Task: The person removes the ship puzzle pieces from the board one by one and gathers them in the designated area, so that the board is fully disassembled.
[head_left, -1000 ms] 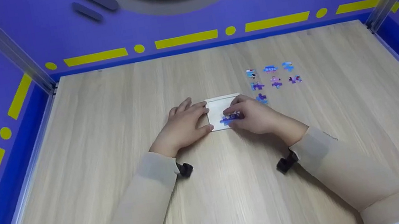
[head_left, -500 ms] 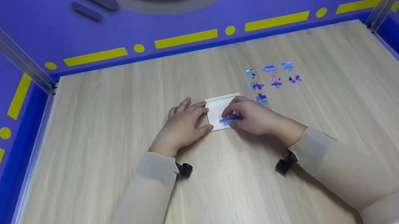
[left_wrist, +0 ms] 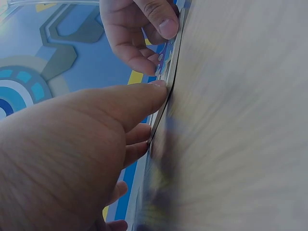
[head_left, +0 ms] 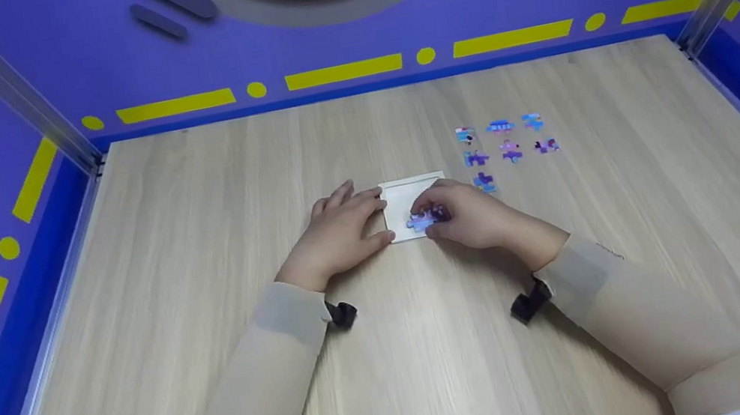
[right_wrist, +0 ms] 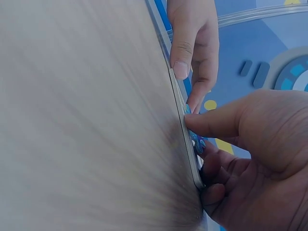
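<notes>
A shallow white square tray (head_left: 395, 197) lies on the table between both hands. My left hand (head_left: 338, 234) rests at its left edge, with thumb and fingertips along the rim. Over the tray's lower right part my right hand (head_left: 470, 214) pinches a blue and purple jigsaw puzzle piece (head_left: 420, 222) between thumb and fingers. The hand covers the piece's right end and the tray's right side. In the right wrist view the thumb is at the tray's near rim, and a bit of the puzzle piece (right_wrist: 198, 143) shows behind it.
Several loose puzzle pieces lie in rows right of the tray, among them a blue one (head_left: 500, 127), a pink and purple one (head_left: 511, 151) and a purple one (head_left: 483, 181) close to the right hand. Blue printed walls (head_left: 340, 38) bound the wooden table (head_left: 396, 355) at back and sides.
The puzzle piece under my right fingers has shifted slightly and its face now looks lighter. The right fingertips moved a little left; the left hand has stayed at the tray's edge.
</notes>
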Demonstrator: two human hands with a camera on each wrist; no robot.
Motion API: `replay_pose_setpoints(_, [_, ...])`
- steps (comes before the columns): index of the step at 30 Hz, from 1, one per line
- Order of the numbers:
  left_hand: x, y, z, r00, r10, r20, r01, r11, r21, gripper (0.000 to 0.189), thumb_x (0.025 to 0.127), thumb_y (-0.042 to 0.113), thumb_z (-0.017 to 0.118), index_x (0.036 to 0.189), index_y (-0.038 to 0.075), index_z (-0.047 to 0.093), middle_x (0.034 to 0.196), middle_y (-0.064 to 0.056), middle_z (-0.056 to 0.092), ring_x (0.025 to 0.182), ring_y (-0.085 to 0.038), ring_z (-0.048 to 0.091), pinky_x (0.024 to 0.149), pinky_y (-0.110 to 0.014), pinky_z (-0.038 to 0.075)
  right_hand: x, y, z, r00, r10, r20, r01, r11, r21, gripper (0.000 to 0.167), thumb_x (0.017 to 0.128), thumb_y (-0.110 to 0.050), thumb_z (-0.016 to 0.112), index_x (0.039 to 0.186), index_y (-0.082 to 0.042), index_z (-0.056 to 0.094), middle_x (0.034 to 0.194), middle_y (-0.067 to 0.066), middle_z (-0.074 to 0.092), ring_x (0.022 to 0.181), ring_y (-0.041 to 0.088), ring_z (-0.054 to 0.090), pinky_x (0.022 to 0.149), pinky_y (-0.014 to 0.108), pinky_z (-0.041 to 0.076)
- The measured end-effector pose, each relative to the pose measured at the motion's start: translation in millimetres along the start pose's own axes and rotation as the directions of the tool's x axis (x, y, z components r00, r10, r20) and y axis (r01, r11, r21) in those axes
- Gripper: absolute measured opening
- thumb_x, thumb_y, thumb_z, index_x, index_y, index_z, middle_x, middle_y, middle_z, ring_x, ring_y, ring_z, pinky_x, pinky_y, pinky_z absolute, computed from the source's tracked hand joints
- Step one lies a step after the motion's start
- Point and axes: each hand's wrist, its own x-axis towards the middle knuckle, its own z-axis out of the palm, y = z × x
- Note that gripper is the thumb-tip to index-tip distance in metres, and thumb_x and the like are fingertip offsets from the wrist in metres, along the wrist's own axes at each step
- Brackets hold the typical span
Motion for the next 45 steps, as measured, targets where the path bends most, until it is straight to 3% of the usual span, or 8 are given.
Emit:
replay_pose_setpoints(20, [0.9, -0.3, -0.1, 1.000, -0.005, 0.006, 0.005, 1.000, 0.001, 0.065, 0.111, 0.053, 0.066, 0.165, 0.019, 0.059, 0.183, 0.003, 0.043, 0.179, -0.038, 0.018, 0.142, -0.067, 0.019, -0.6, 0.8, -3.6, 1.000, 0.011, 0.026, -0.011, 1.000, -0.008, 0.033, 0.105, -0.010, 0.076, 0.138, -0.008, 0.081, 0.135, 0.017, 0.074, 0.124, 0.035, 0.071, 0.112, 0.057, 0.058])
replay_pose_setpoints(26, [0.6, -0.5, 0.8, 1.000, -0.004, 0.006, 0.004, 1.000, 0.005, 0.065, 0.110, 0.053, 0.067, 0.165, 0.019, 0.059, 0.183, 0.003, 0.043, 0.179, -0.038, 0.019, 0.141, -0.067, 0.020, -1.1, 1.3, -5.1, 1.000, -0.011, 0.026, 0.011, 1.000, 0.010, 0.034, 0.105, -0.010, 0.076, 0.138, -0.007, 0.081, 0.136, 0.018, 0.075, 0.127, 0.036, 0.070, 0.114, 0.058, 0.057])
replay_pose_setpoints(33, [1.3, -0.7, 1.8, 1.000, 0.000, 0.003, 0.000, 1.000, 0.001, 0.064, 0.110, 0.052, 0.067, 0.165, 0.019, 0.059, 0.183, 0.003, 0.044, 0.178, -0.038, 0.020, 0.141, -0.067, 0.020, -0.9, 3.1, -10.4, 0.999, 0.021, 0.038, -0.024, 0.997, 0.067, 0.035, 0.106, -0.015, 0.078, 0.141, -0.009, 0.080, 0.140, 0.016, 0.075, 0.129, 0.034, 0.068, 0.114, 0.056, 0.056])
replay_pose_setpoints(40, [2.2, -0.3, 1.7, 1.000, -0.005, 0.008, 0.004, 1.000, 0.009, 0.064, 0.111, 0.053, 0.066, 0.165, 0.019, 0.059, 0.183, 0.003, 0.043, 0.178, -0.038, 0.020, 0.141, -0.067, 0.021, -2.0, 1.1, -17.5, 0.999, 0.027, 0.024, -0.029, 0.994, 0.104, 0.034, 0.107, -0.013, 0.076, 0.141, -0.013, 0.081, 0.135, 0.011, 0.076, 0.105, 0.025, 0.062, 0.087, 0.036, 0.052])
replay_pose_setpoints(45, [1.5, 1.4, 0.6, 1.000, -0.014, 0.017, 0.014, 1.000, 0.010, 0.064, 0.111, 0.054, 0.066, 0.165, 0.020, 0.058, 0.184, 0.004, 0.043, 0.179, -0.037, 0.019, 0.142, -0.066, 0.020, -4.2, -3.2, -24.4, 0.998, 0.056, 0.033, -0.060, 0.989, 0.138, 0.034, 0.108, -0.016, 0.076, 0.142, -0.017, 0.080, 0.142, 0.009, 0.074, 0.106, 0.026, 0.061, 0.084, 0.034, 0.055])
